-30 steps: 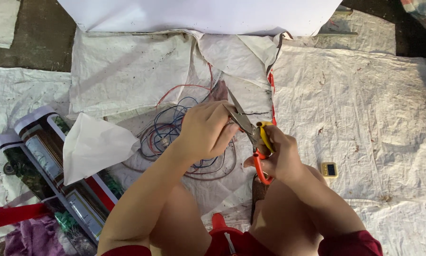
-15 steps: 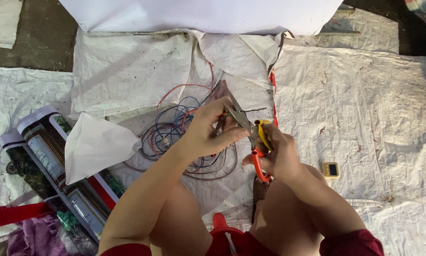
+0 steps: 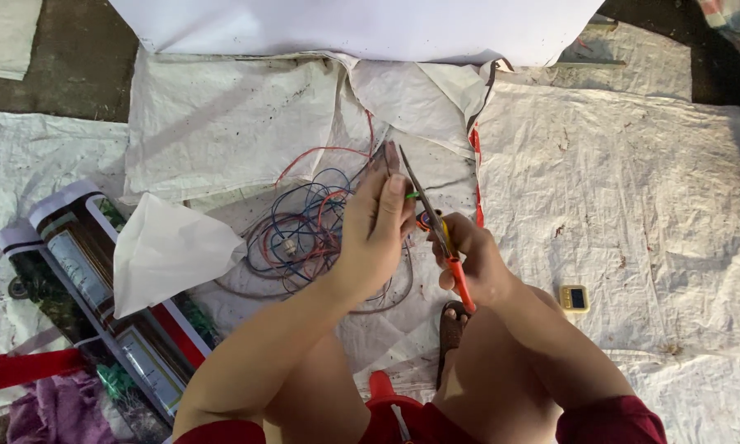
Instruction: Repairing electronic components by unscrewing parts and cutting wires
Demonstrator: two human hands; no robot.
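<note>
My right hand (image 3: 474, 265) grips orange-handled scissors (image 3: 437, 230), blades pointing up and away. My left hand (image 3: 374, 226) is raised in front of them, fingers extended upward, pinching a thin wire near the blades; a small green bit shows at the fingertips. Below both hands lies a tangle of red, blue and dark wires (image 3: 304, 234) on white woven sacking (image 3: 633, 205). My bare knees and red shorts fill the bottom of the view.
A white paper bag (image 3: 168, 251) lies left of the wires. Rolled printed banners (image 3: 82, 288) and a purple cloth (image 3: 61, 411) sit at the lower left. A small yellow device (image 3: 574, 298) rests on the sacking to the right. A white sheet (image 3: 361, 25) spans the top.
Both hands have lifted slightly. My left hand's fingers have straightened upward, and the scissors now stand more upright against them.
</note>
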